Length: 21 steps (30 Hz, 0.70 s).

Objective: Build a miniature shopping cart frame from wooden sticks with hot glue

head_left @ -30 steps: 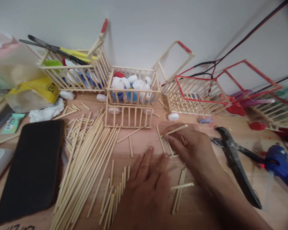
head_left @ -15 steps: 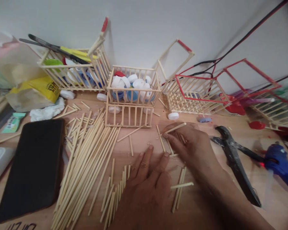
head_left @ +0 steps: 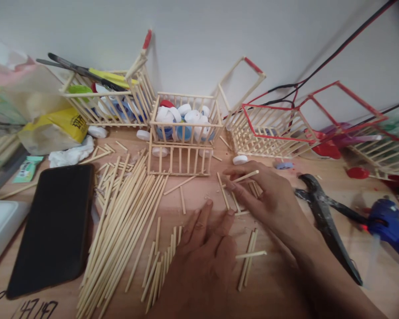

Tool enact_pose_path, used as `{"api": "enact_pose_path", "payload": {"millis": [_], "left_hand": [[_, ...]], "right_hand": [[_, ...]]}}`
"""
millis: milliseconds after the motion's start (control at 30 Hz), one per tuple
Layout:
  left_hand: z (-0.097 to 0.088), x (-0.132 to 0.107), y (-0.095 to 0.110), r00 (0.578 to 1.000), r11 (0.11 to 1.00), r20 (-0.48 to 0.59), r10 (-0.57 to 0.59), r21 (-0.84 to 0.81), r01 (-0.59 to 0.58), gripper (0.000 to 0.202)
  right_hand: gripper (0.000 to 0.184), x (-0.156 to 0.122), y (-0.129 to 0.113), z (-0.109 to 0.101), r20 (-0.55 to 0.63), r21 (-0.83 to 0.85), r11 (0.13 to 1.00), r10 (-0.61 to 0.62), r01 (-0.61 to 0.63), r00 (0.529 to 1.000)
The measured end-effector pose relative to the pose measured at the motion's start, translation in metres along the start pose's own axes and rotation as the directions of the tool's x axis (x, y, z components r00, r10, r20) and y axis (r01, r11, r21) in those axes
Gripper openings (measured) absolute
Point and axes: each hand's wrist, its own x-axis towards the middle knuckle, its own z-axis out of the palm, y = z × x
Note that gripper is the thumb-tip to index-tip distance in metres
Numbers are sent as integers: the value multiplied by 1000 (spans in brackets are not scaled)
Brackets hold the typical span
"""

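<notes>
My right hand [head_left: 269,199] pinches a short bamboo stick [head_left: 246,176] between thumb and fingers, just above a small row of glued sticks [head_left: 239,204] lying on the wooden table [head_left: 193,195]. My left hand [head_left: 202,257] lies flat on the table below it, fingers stretched out, fingertips touching the near end of that small row. Several cut short sticks [head_left: 159,266] lie left of my left hand, and a few more sticks [head_left: 249,257] lie to its right.
A big pile of long bamboo sticks [head_left: 123,221] and a black phone [head_left: 56,226] lie left. Stick baskets [head_left: 186,119], one full of bottle caps, line the wall. Black pliers [head_left: 326,221] and a blue glue gun [head_left: 389,226] lie right.
My right hand has shifted the short stick slightly up and left over the small row. The left hand stays flat. The view has drifted a little to the left.
</notes>
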Motion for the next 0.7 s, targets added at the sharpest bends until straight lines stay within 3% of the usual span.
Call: {"api": "enact_pose_path", "payload": {"millis": [200,400,700], "left_hand": [[-1,0,0,1000,1000,-11,7,11,-7,27],[-6,1,1,999,1000,40,9,5,-10,26],[-8,1,4,1000,1000,19,-8,-11,8,23]], "right_hand": [[12,2,1,2,-1,-27,1000,-2,2,1000],[20,5,0,5,14,-79,996,-27,28,1000],[28,8,-5,7,15,-74,996,-53,54,998]]}}
